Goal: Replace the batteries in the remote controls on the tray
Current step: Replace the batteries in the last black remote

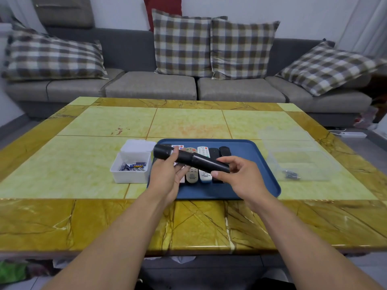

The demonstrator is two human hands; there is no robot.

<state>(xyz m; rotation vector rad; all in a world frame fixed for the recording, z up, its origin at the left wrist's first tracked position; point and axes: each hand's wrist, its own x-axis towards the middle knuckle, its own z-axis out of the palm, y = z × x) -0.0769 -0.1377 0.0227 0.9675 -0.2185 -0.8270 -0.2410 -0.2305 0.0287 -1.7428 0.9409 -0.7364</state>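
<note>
Firstly, a white box [131, 171] at nine o'clock from the tray [251, 151] holds blue batteries [134, 166]; their writing is too small to read. Above the tray, the left hand [165, 181] and right hand [238, 176] grasp a black remote [188, 159]. More remote controls [198, 162] lie in the tray. At three o'clock, a clear box [301, 164] on the table [83, 126] holds dark batteries [291, 174].

The tray [251, 147] lies on the table [83, 155], remotes [199, 164] in a row on it. A box [117, 170] of batteries [134, 166] stands just left of the tray; a bin [303, 164] right. The sofa [150, 84] stands behind the table.
</note>
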